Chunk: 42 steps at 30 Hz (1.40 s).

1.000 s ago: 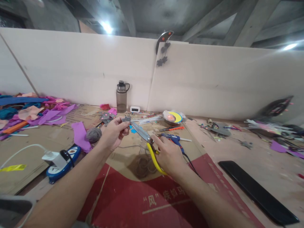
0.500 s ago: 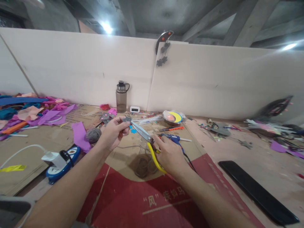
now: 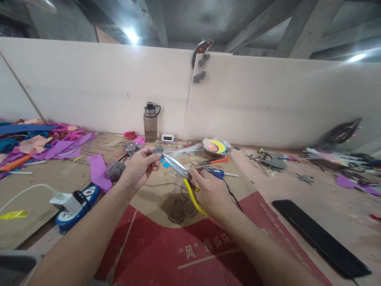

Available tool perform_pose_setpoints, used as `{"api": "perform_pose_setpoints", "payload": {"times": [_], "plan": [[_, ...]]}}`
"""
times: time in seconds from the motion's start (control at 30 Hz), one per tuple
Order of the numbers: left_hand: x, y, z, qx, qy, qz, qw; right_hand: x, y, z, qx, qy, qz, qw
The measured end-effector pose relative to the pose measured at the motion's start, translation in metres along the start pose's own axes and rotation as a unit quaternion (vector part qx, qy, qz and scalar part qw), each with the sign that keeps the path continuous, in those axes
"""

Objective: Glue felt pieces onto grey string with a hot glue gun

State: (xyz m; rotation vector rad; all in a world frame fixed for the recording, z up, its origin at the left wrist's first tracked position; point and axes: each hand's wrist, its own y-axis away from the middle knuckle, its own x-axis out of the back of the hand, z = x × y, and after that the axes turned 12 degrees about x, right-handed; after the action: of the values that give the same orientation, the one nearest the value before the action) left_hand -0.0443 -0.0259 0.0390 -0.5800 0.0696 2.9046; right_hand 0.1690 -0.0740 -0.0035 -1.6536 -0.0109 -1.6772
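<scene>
My left hand (image 3: 143,166) pinches a small grey felt piece (image 3: 157,150) between thumb and fingers, above the cardboard. Yellow-handled scissors (image 3: 192,194) are held in my right hand (image 3: 210,190), their blades pointing up and left. The blade tips meet the edge of the grey piece beside my left fingertips. Beneath the hands, brown-grey rings of cord (image 3: 178,208) lie on the cardboard, with a thin strand running left. A blue flower shape (image 3: 166,163) lies just behind the blades. A ball of grey yarn (image 3: 115,171) rests left of my left hand.
A bottle (image 3: 151,123) and a small white clock (image 3: 168,138) stand by the white partition. Behind my right hand are a blue glue gun (image 3: 212,172) and an orange-handled tool (image 3: 219,160). A power strip (image 3: 77,210) lies left, a long black object (image 3: 320,236) right.
The view has shifted slightly, so most things appear a little further left. Both hands keep their hold, and the scissor blades look slightly closer together.
</scene>
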Motion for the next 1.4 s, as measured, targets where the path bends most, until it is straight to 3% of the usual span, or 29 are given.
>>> {"api": "perform_pose_setpoints", "payload": {"times": [0.6,0.9,1.0,1.27,1.33,1.4], "plan": [[-0.001,0.001,0.002,0.026,0.025,-0.01,0.999,0.002,0.0,0.001,0.008,-0.029,0.003,1.0],[-0.003,0.002,0.006,0.045,0.059,-0.001,0.997,-0.001,0.0,0.003,-0.014,-0.122,0.011,0.992],[-0.002,0.002,0.005,0.048,0.059,0.0,0.997,-0.002,-0.002,0.005,-0.05,-0.21,0.02,0.976],[0.003,0.0,0.002,0.014,0.0,0.006,1.0,-0.004,-0.007,0.006,-0.048,-0.365,0.091,0.925],[0.002,0.001,0.0,-0.003,-0.035,0.021,0.999,-0.008,-0.007,0.003,-0.082,-0.417,0.114,0.898],[-0.003,0.002,-0.005,-0.013,-0.061,0.024,0.998,-0.012,-0.006,0.0,-0.114,-0.499,0.153,0.845]]}}
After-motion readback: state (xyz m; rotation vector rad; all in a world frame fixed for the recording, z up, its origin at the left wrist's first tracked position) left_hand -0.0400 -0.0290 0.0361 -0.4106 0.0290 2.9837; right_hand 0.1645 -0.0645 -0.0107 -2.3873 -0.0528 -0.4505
